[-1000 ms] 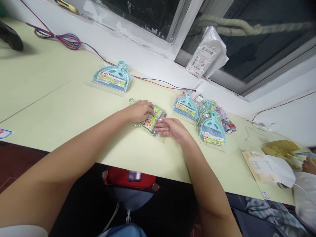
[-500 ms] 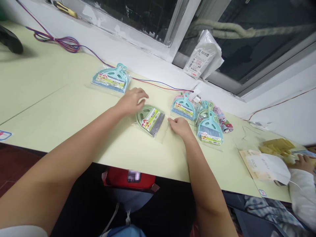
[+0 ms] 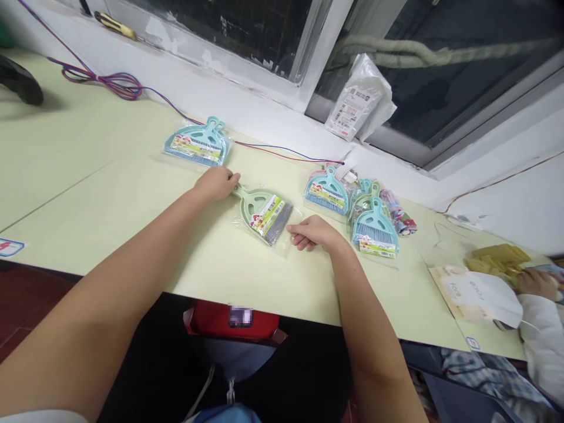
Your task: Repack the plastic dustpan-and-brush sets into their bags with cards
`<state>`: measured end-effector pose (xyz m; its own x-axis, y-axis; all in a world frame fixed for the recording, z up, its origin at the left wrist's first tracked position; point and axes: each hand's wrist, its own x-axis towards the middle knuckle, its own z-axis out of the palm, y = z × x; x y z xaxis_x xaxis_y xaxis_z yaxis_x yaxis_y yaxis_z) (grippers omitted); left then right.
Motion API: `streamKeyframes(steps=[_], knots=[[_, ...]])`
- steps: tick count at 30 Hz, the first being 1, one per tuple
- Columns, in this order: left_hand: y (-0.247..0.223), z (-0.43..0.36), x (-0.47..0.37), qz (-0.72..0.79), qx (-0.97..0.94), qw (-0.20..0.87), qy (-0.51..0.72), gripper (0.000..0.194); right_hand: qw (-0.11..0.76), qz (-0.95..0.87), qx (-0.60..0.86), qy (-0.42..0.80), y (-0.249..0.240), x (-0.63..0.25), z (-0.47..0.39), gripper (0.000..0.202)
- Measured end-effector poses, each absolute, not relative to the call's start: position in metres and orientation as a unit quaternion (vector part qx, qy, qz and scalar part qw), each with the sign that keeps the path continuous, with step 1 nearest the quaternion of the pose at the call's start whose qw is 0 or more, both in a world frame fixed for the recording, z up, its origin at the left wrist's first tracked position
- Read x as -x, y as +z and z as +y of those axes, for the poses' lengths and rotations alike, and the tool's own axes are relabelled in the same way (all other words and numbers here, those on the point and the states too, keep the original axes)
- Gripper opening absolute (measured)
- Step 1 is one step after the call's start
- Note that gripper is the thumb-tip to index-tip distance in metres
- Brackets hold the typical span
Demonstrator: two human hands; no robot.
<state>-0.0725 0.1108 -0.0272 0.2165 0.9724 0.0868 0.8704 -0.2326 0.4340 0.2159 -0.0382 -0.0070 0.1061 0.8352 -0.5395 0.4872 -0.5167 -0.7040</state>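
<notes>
A green dustpan and brush set lies in a clear plastic bag on the table, its grey bristles towards the right and a printed label across it. My left hand is closed on the handle end, its thumb and fingertips pinched together. At the bristle end, my right hand has its fingers curled together on the edge of the clear plastic bag. Further back on the left lies a bagged blue dustpan and brush set. More bagged sets, such as a blue one and another blue one, lie to the right.
A coiled red and blue cable runs along the wall. A screwdriver rests on the sill, and a white plastic packet leans by the window. At the far right, a co-worker's hand is near yellow material and a paper packet.
My left hand has moved left and down onto the handle, which now shows. My right hand has shifted slightly left and down, closer to the bristles. The green set has moved slightly left.
</notes>
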Motion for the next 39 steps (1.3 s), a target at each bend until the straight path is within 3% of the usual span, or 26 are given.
streamKeyframes(steps=[6,15,18,22,26,33,39], knots=[[-0.032,0.115,0.076,0.596,-0.765,0.152,0.191,0.050,0.154,-0.476,0.728,0.469,-0.006,-0.209,-0.038,0.023],[-0.030,0.117,0.081,0.606,-0.746,0.163,0.224,0.048,0.112,-0.495,0.723,0.468,0.001,-0.211,-0.040,0.024],[-0.021,0.116,0.091,0.614,-0.721,0.261,0.188,0.051,0.131,-0.480,0.715,0.490,0.000,-0.220,-0.038,0.026],[-0.012,0.116,0.106,0.578,-0.646,0.472,0.163,0.034,0.213,-0.453,0.714,0.490,-0.005,-0.240,-0.031,0.031],[-0.010,0.115,0.109,0.564,-0.583,0.550,0.201,0.029,0.253,-0.431,0.715,0.488,-0.011,-0.249,-0.025,0.031],[0.012,0.135,0.129,0.620,-0.593,0.480,0.185,0.007,0.252,-0.435,0.714,0.488,-0.015,-0.247,-0.026,0.028],[0.039,0.192,0.177,0.720,-0.575,0.367,0.124,0.019,0.247,-0.435,0.715,0.488,-0.017,-0.251,-0.025,0.023]])
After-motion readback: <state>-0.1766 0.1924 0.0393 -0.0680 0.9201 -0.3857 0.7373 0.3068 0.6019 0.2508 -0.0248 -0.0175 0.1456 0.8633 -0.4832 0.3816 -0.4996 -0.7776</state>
